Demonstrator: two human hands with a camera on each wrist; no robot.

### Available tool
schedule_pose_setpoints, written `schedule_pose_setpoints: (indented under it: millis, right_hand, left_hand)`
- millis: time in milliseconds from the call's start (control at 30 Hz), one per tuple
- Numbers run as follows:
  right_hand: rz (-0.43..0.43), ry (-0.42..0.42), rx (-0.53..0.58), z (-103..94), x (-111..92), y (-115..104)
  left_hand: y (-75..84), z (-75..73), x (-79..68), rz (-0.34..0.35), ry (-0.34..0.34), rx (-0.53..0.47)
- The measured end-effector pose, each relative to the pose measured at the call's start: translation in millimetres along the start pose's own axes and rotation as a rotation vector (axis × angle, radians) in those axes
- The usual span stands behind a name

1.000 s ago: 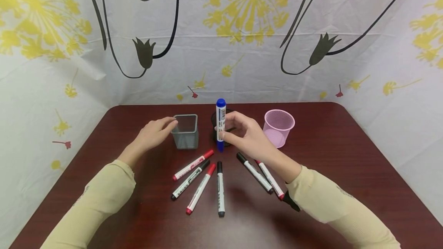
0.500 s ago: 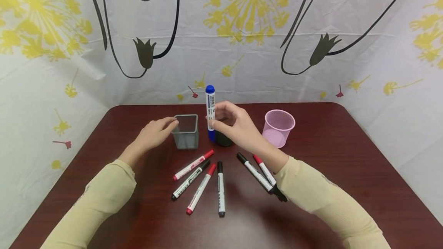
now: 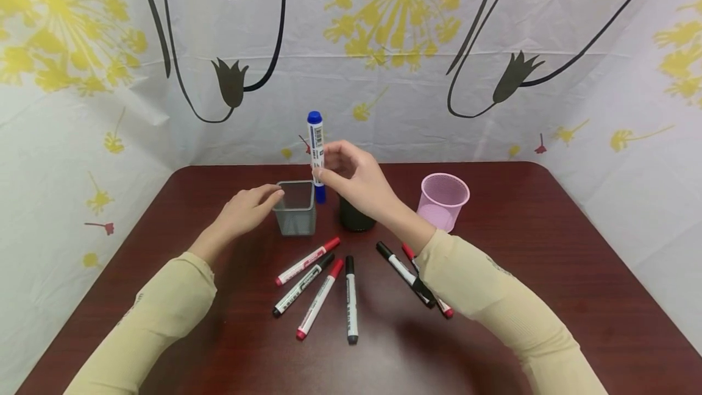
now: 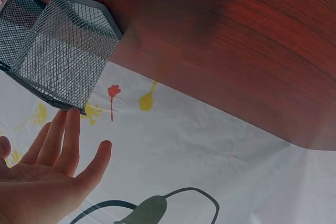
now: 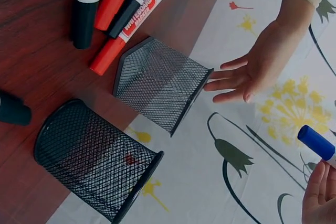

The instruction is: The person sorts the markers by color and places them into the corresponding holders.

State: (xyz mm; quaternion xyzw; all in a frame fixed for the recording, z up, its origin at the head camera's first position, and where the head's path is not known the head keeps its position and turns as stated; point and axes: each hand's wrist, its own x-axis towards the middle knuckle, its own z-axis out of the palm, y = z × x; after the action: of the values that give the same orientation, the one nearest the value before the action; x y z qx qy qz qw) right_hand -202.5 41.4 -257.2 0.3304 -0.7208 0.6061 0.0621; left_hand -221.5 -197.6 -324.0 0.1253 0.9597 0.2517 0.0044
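My right hand (image 3: 362, 181) pinches a blue-capped whiteboard marker (image 3: 316, 148) upright between thumb and fingers. The marker is raised above the table, its lower blue end by the right side of the square grey mesh pen holder (image 3: 296, 219) in the head view. My left hand (image 3: 244, 209) has its fingertips on that holder's rim, fingers extended in the left wrist view. Below my right hand stands a round black mesh pen holder (image 3: 355, 219), partly hidden by it. The right wrist view catches only the blue end (image 5: 316, 142) of the marker.
A pink round mesh pen holder (image 3: 443, 200) stands at the right. Several red and black markers lie in front of the holders, including a red one (image 3: 319, 300) and a black one (image 3: 351, 300). My right sleeve (image 3: 482, 291) covers part of a red marker. A patterned cloth (image 3: 384, 120) hangs behind the table.
My right hand has carried the blue marker left and upward, from in front of the black holder to beside the square one. My left hand has stayed at the square holder's rim.
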Motion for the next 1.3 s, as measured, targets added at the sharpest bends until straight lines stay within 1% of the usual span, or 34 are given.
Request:
schedule_pose_setpoints:
  millis: [100,267,467,800,1300]
  right_hand:
    - [0.008,-0.009,-0.005,2.5,4.3,-0.6]
    - [0.031,-0.011,-0.023,5.8,10.0,2.8]
    - [0.033,0.011,-0.04,7.2,19.7,12.3]
    - [0.098,0.045,-0.033,13.4,34.2,23.4]
    - [0.141,0.058,-0.077,26.5,46.0,44.3]
  left_hand:
    - [-0.4,-0.6,0.8,-0.01,-0.003,0.007]
    - [-0.8,-0.7,1.1,-0.004,-0.001,0.007]
    - [-1.6,0.5,1.2,-0.004,-0.001,0.007]
    - [-0.1,-0.8,1.4,-0.001,-0.003,0.012]
    - [1.8,-1.2,0.7,0.0,0.0,0.02]
